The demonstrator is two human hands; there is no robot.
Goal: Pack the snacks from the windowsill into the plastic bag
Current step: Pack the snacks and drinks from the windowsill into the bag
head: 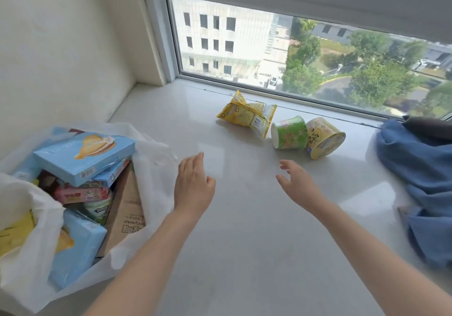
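Beyond the left fingers [195, 161] a crumpled yellow packet [247, 114] lies on the windowsill [244, 218]. Just past the right fingers [285, 166] a green cup [289, 133] and a yellow cup [324, 138] lie tipped on their sides, touching. Left of both, a white plastic bag [31, 218] gapes open, holding a blue box [83, 156] among other snacks.

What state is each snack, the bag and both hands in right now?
plastic bag: open, part-filled with boxes
yellow packet: crumpled, lying on the windowsill
green cup: tipped on its side
yellow cup: tipped over, touching the green cup
left hand: open, empty
right hand: open, empty
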